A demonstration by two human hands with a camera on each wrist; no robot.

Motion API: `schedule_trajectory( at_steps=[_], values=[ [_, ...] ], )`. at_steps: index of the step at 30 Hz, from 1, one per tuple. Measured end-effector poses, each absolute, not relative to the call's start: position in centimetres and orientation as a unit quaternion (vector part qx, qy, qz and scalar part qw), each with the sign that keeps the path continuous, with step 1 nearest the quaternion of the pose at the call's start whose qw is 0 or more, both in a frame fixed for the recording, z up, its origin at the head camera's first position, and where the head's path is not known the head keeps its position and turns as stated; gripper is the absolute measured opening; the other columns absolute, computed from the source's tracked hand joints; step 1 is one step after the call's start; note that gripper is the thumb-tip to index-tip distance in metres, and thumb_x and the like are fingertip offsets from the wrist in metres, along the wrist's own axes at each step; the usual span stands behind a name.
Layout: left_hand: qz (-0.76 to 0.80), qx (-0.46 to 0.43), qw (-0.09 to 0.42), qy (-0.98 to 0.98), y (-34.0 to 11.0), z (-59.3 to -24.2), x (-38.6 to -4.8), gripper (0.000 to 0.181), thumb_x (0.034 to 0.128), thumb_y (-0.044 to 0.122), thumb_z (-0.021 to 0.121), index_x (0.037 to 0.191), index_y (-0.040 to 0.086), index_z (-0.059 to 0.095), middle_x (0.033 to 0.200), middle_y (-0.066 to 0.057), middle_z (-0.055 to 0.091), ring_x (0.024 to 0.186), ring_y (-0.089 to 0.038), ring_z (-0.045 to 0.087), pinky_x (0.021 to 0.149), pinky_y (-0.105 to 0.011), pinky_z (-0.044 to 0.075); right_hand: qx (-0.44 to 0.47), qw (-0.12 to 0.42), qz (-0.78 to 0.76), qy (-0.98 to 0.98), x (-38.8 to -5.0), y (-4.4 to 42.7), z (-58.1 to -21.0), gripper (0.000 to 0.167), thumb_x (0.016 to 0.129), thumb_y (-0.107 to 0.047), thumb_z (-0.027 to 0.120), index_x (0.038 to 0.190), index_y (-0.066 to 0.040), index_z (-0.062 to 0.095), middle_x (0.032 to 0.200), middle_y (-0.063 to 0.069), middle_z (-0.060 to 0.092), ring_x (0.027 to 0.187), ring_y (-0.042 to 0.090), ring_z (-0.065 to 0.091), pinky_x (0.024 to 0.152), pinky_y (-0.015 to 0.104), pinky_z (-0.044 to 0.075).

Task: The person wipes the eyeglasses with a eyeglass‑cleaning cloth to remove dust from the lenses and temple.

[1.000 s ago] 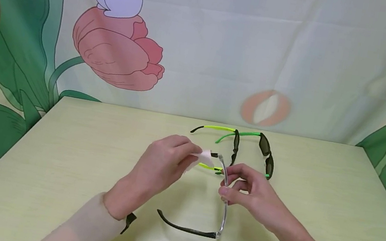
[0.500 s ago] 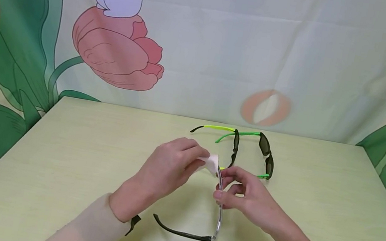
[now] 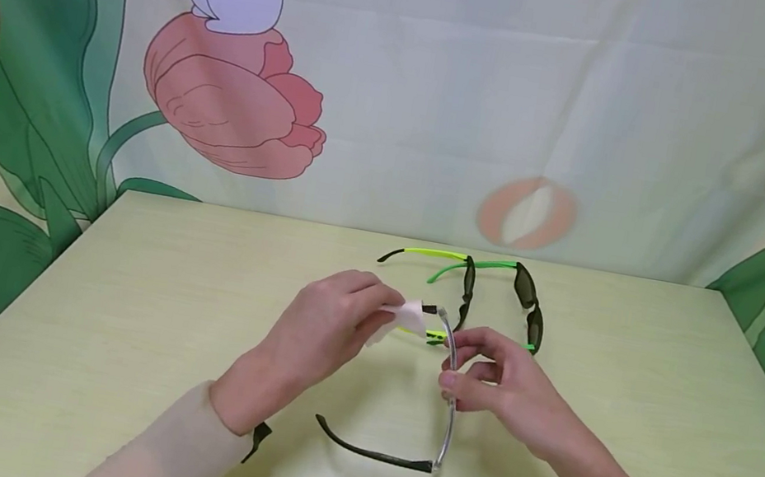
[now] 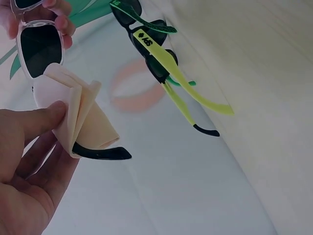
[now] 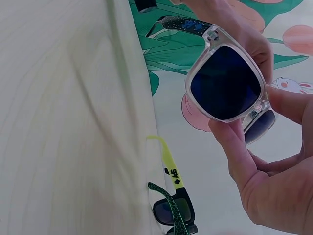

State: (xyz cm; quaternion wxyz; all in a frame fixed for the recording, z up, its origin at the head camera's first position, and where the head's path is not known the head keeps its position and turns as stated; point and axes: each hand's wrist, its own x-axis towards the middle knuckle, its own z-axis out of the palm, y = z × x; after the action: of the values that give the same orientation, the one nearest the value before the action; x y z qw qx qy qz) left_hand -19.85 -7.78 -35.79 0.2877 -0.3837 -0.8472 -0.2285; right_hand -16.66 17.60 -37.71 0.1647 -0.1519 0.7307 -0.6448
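Observation:
Above the table I hold sunglasses (image 3: 448, 432) with a clear front frame, dark lenses and black temples. My right hand (image 3: 507, 388) pinches the front between thumb and fingers, near the bridge in the right wrist view. In my left hand (image 3: 327, 326) is a pale folded cloth (image 4: 80, 107), pinched around the far temple. That temple's black tip (image 4: 105, 152) sticks out of the cloth in the left wrist view, and a short black stretch by the hinge shows in the head view. The other temple (image 3: 371, 455) stands unfolded toward me.
Behind my hands, sunglasses with yellow temples (image 3: 436, 253) and sunglasses with green temples (image 3: 526, 288) lie unfolded on the pale wooden table (image 3: 195, 284), close together and partly covered by my hands. A printed curtain (image 3: 410, 109) hangs along the table's back edge.
The cloth slid right along the far temple up to the hinge, then back left, baring black temple again. The held sunglasses shifted slightly left, then back right. The other sunglasses stayed put.

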Motion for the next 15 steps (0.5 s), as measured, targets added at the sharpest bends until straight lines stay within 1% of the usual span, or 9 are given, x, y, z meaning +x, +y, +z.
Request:
schedule_trajectory(
  at_steps=[3, 6, 10, 15],
  values=[
    [-0.229, -0.38, 0.284, -0.85, -8.1, -36.0, -19.9, 0.021, 0.082, 0.001, 0.086, 0.101, 0.006, 0.077, 0.093, -0.002, 0.073, 0.085, -0.019, 0.07, 0.076, -0.031, 0.06, -0.151, 0.166, -0.646, 0.73, -16.7, 17.9, -37.6, 0.043, 0.095, -0.012, 0.072, 0.128, 0.007, 0.052, 0.111, 0.02, 0.056, 0.085, 0.027, 0.07, 0.082, 0.048, 0.061],
    [-0.233, -0.375, 0.282, -0.852, -8.4, -36.1, -20.0, 0.022, 0.0821, -0.001, 0.085, 0.101, 0.005, 0.076, 0.094, -0.003, 0.073, 0.084, -0.02, 0.07, 0.075, -0.031, 0.06, -0.15, 0.162, -0.644, 0.733, -16.7, 18.1, -37.4, 0.043, 0.095, -0.013, 0.072, 0.127, 0.007, 0.052, 0.111, 0.019, 0.056, 0.085, 0.026, 0.07, 0.083, 0.047, 0.061],
    [-0.244, -0.37, 0.282, -0.851, -8.7, -36.3, -20.1, 0.022, 0.0821, -0.003, 0.084, 0.101, 0.005, 0.076, 0.092, -0.003, 0.073, 0.08, -0.02, 0.069, 0.072, -0.032, 0.06, -0.145, 0.156, -0.645, 0.734, -16.8, 18.6, -37.1, 0.046, 0.095, -0.013, 0.072, 0.129, 0.009, 0.05, 0.112, 0.02, 0.057, 0.084, 0.022, 0.07, 0.082, 0.044, 0.061],
    [-0.25, -0.358, 0.274, -0.857, -9.1, -36.6, -20.2, 0.022, 0.0824, -0.003, 0.084, 0.101, 0.005, 0.075, 0.089, -0.003, 0.071, 0.076, -0.018, 0.068, 0.068, -0.029, 0.059, -0.138, 0.148, -0.651, 0.732, -16.9, 19.1, -36.9, 0.048, 0.095, -0.01, 0.071, 0.132, 0.011, 0.049, 0.113, 0.019, 0.056, 0.084, 0.021, 0.071, 0.082, 0.042, 0.061]
  ],
)
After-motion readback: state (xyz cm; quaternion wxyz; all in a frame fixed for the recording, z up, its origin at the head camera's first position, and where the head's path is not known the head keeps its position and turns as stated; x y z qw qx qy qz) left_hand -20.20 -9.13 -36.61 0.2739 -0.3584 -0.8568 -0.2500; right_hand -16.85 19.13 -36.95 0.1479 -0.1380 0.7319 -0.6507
